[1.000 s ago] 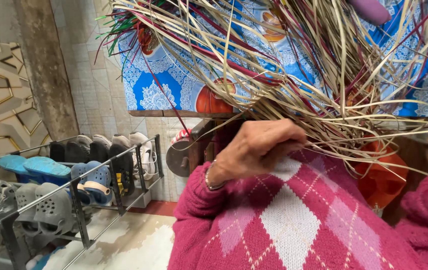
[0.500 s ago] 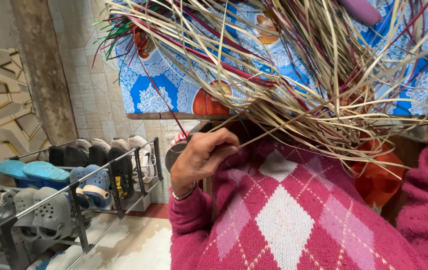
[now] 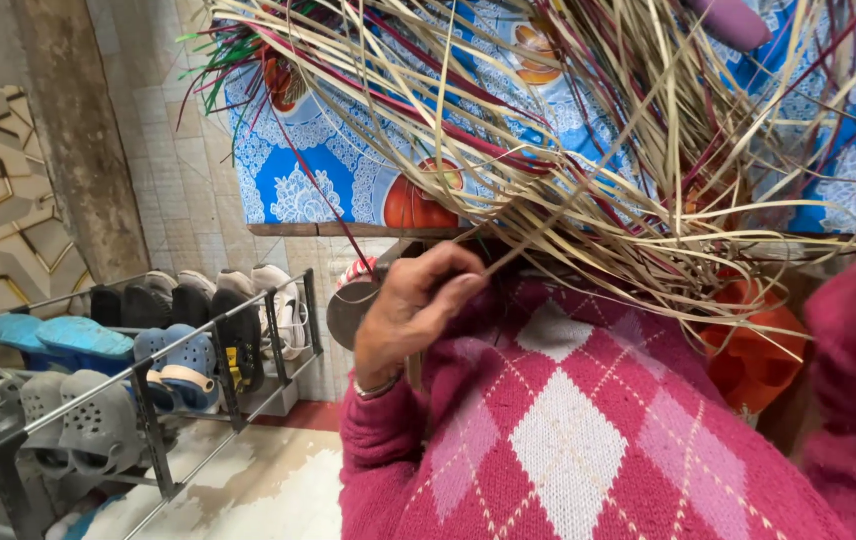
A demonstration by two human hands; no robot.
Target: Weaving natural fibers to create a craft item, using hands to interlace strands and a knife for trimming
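Left hand: your left hand [image 3: 410, 310] sits low in front of your chest, fingers curled most of the way closed, thumb and forefinger pinching one pale strip [image 3: 538, 228] that runs up and to the right from the fingertips.
Right hand: only a blurred edge shows at the far right of the view, so you cannot tell from here whether it is open or holding anything.
What changed: half a second ago your left hand lay lower and further left, closed loosely by the sleeve; a second ago it was bunched right up under the strands. Now it has come up and singled out one strip.
What that means: you look to be past gathering and into separating a single strand from the rest.
Strand bundle: the mass of tan and dark red strips [image 3: 588, 130] fans out above and to the right of your left hand, its ends hanging over your pink diamond-patterned sweater [image 3: 568, 440].
Round grey object: just left of your left hand, partly hidden; possibly a lid or tool.
Shoe rack: well to the left of and below that hand, a metal shoe rack [image 3: 148, 380] with sandals.
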